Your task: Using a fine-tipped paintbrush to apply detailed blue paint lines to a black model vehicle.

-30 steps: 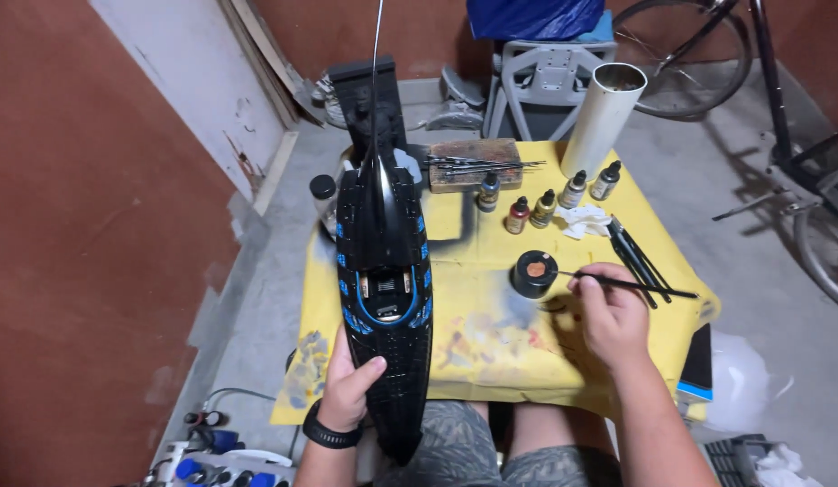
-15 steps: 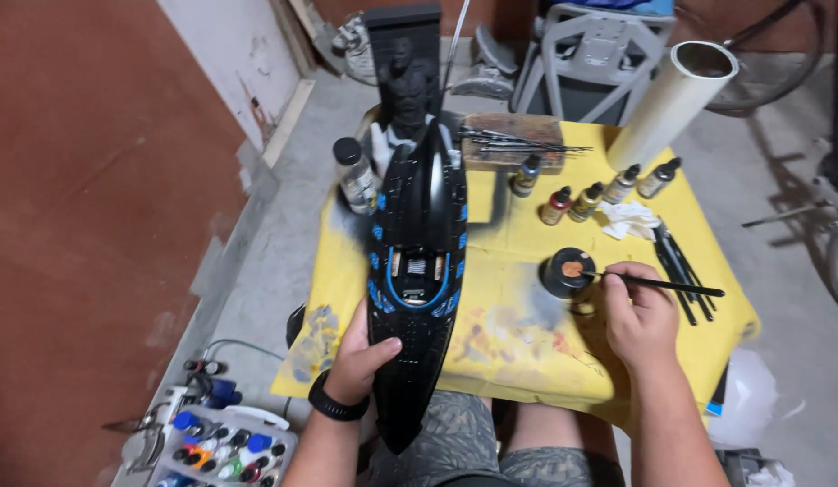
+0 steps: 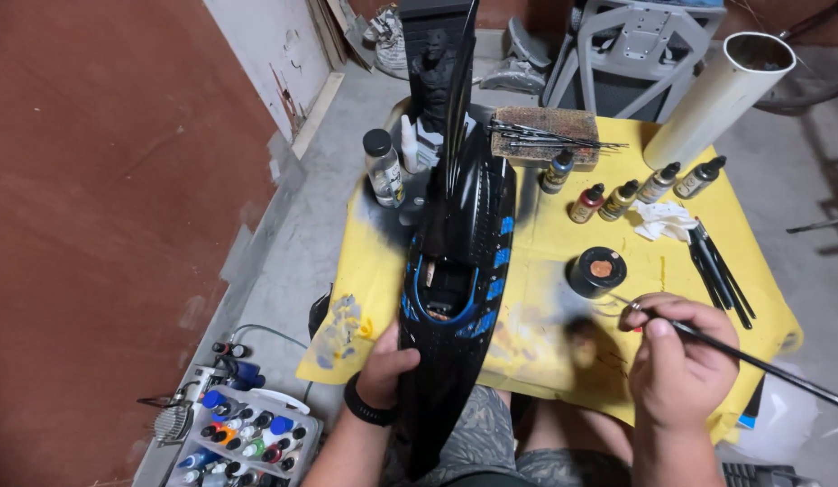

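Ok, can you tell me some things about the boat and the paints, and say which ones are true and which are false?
1. The left hand holds the black model boat. True.
2. The right hand holds a pair of scissors. False: it holds a thin black brush.
3. The table cover is yellow. True.
4. The round black pot stands on the floor. False: it stands on the cover, near the right hand.
5. The boat has blue markings. True.

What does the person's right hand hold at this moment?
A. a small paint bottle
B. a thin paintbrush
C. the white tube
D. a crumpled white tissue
B: the right hand pinches a thin paintbrush with a dark handle, over the yellow table cover, while the left hand grips the black model boat hull.
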